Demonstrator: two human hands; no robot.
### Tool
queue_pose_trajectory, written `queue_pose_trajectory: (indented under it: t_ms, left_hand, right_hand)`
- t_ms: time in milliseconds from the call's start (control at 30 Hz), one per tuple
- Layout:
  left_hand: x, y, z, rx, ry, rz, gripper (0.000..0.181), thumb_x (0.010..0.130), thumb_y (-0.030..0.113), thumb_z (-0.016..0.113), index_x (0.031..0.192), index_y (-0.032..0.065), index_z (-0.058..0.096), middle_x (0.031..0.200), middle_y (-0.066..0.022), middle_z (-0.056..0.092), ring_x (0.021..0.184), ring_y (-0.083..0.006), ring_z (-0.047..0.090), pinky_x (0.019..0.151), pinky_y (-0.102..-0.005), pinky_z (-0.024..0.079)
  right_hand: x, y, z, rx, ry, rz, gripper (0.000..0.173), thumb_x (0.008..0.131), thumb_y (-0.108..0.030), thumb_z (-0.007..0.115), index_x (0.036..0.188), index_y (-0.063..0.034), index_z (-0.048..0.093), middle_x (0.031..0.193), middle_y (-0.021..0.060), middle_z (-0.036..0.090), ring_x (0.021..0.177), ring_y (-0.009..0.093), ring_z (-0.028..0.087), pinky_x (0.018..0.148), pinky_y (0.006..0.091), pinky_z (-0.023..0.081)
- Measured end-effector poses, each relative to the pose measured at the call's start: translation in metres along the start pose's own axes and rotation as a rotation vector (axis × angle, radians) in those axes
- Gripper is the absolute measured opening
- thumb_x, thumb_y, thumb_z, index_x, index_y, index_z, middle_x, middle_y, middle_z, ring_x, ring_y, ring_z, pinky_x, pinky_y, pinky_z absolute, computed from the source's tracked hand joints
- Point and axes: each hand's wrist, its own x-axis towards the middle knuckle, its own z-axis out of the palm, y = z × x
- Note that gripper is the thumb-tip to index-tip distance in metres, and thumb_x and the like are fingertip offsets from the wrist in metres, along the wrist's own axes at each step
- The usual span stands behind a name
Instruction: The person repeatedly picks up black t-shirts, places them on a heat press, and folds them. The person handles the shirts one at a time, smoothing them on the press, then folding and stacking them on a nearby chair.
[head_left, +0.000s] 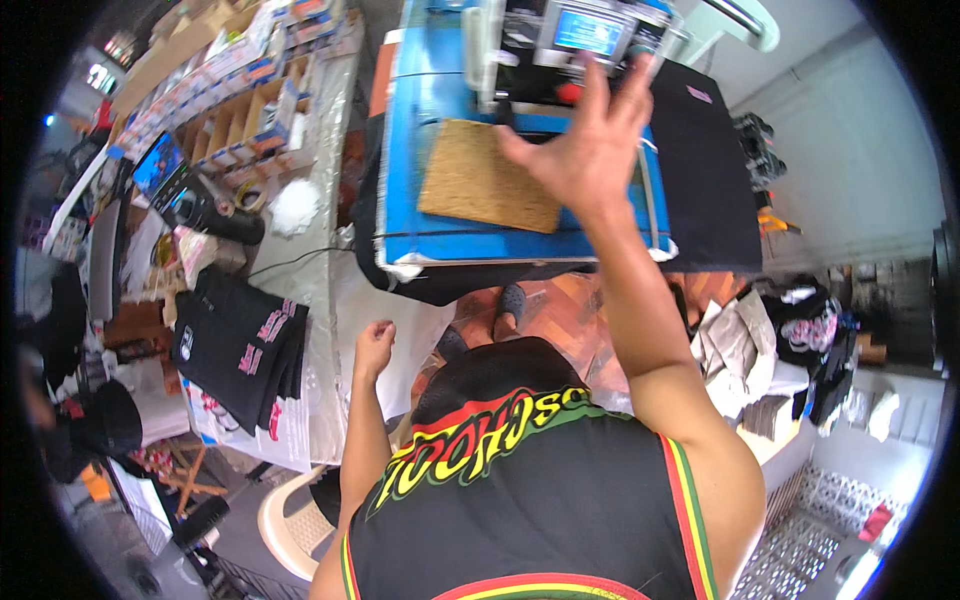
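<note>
My right hand (589, 146) is raised with its fingers spread, over the front of a machine with a small lit screen (591, 31) and a red button (571, 93). Its fingertips overlap the panel below the screen; whether they touch it I cannot tell. Beneath and to the left of this hand, a brown rectangular board or pad (487, 180) lies at a slant on a blue-covered work surface (450, 246). My left hand (376, 346) hangs low at my left side, fingers curled, with nothing visible in it. Black cloth (709, 187) spreads at the right of the blue surface.
Folded black printed garments (240, 352) lie on the left table, near a tape roll (250, 195) and divided cardboard boxes (247, 124). A propped phone (159, 161) stands there. A plastic chair (281, 525) is behind me at left; crumpled brown paper (739, 349) and clothes lie at right.
</note>
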Motion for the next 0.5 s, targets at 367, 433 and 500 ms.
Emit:
queue_pose_trajectory:
  t_ms: [367, 433, 500]
  left_hand:
    - [-0.052, 0.001, 0.083, 0.123, -0.273, -0.008, 0.027, 0.095, 0.023, 0.063, 0.111, 0.0032, 0.070, 0.090, -0.0092, 0.073, 0.082, -0.0160, 0.066, 0.070, -0.0319, 0.053]
    - [-0.057, 0.044, 0.114, 0.114, -0.396, -0.060, 0.030, 0.095, 0.027, 0.063, 0.112, 0.0024, 0.069, 0.094, -0.0095, 0.072, 0.083, -0.0177, 0.066, 0.068, -0.0329, 0.052]
    - [-0.051, 0.050, 0.155, 0.089, -0.485, 0.106, 0.033, 0.094, 0.028, 0.064, 0.111, 0.0000, 0.068, 0.100, -0.0114, 0.072, 0.090, -0.0221, 0.069, 0.078, -0.0351, 0.055]
  right_hand:
    - [-0.039, 0.068, -0.037, 0.231, -0.144, 0.071, 0.069, 0.079, -0.039, 0.080, 0.135, -0.0069, 0.055, 0.148, 0.0242, 0.042, 0.136, 0.045, 0.040, 0.110, 0.0553, 0.031]
    - [-0.086, 0.168, -0.053, 0.068, -0.057, 0.147, 0.036, 0.084, -0.027, 0.076, 0.111, -0.0037, 0.070, 0.114, 0.0169, 0.070, 0.110, 0.036, 0.065, 0.100, 0.0458, 0.046]
    - [-0.141, 0.255, -0.089, -0.129, -0.061, 0.488, 0.020, 0.085, -0.022, 0.072, 0.093, -0.0040, 0.075, 0.106, 0.0158, 0.073, 0.102, 0.034, 0.068, 0.095, 0.0423, 0.050]
